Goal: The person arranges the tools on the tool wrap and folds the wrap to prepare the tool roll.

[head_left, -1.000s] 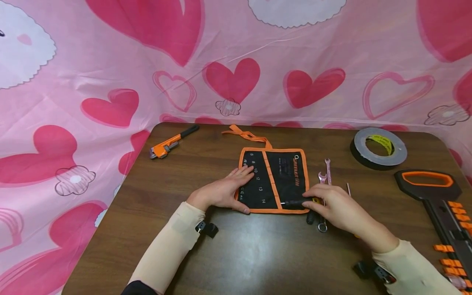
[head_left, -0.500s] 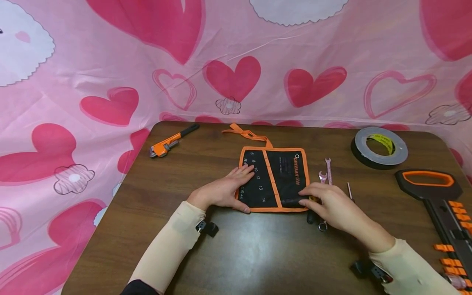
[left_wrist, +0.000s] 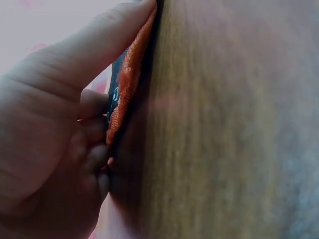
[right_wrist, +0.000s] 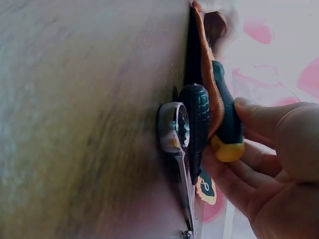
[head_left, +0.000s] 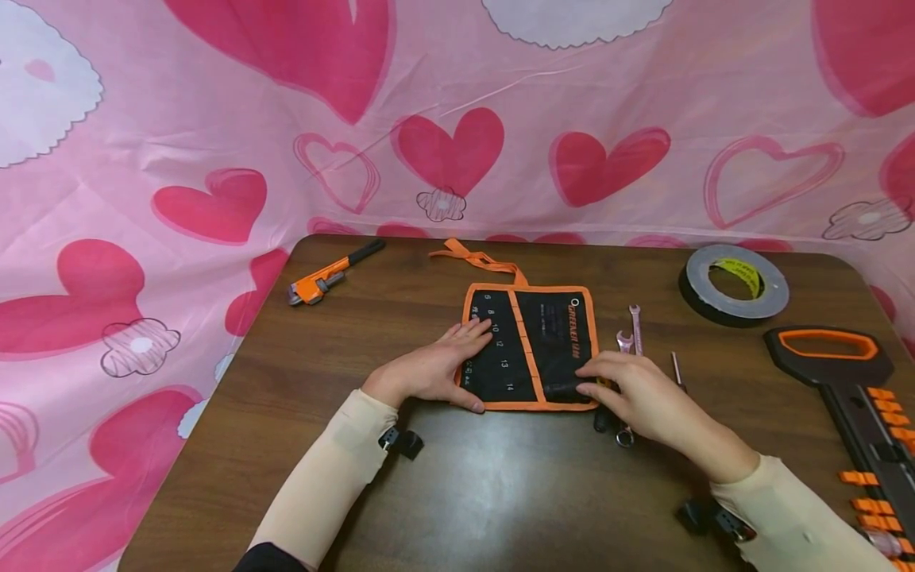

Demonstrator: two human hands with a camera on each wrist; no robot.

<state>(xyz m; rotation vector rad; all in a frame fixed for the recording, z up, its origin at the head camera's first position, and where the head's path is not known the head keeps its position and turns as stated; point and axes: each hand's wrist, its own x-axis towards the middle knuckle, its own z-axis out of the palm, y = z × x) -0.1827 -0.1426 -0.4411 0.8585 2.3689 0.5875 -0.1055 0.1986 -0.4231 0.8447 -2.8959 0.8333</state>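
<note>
A black tool pouch [head_left: 546, 342] with orange trim and printed sizes lies flat on the table. On its left side rests my left hand [head_left: 436, 367], fingers extended over the numbers, thumb along the near edge [left_wrist: 119, 107]. My right hand [head_left: 639, 393] pinches a screwdriver [right_wrist: 228, 107] by its black handle with a yellow end. The screwdriver lies across the pouch's lower right, handle tip at the orange pocket band, its shaft hidden. Beneath the right hand are another black handle [right_wrist: 195, 117] and a combination wrench [right_wrist: 172, 127] with its ring end showing.
Another open-ended wrench [head_left: 636, 330] and a thin metal shaft [head_left: 675, 368] lie right of the pouch. A roll of tape [head_left: 768, 298] and a black tool rack [head_left: 822, 357] with orange clips stand at the right. An orange pipe wrench [head_left: 322, 284] lies at back left.
My right hand has moved the screwdriver left, so its shaft, showing earlier at the orange band, has gone out of sight into the pocket. The left hand has stayed in place.
</note>
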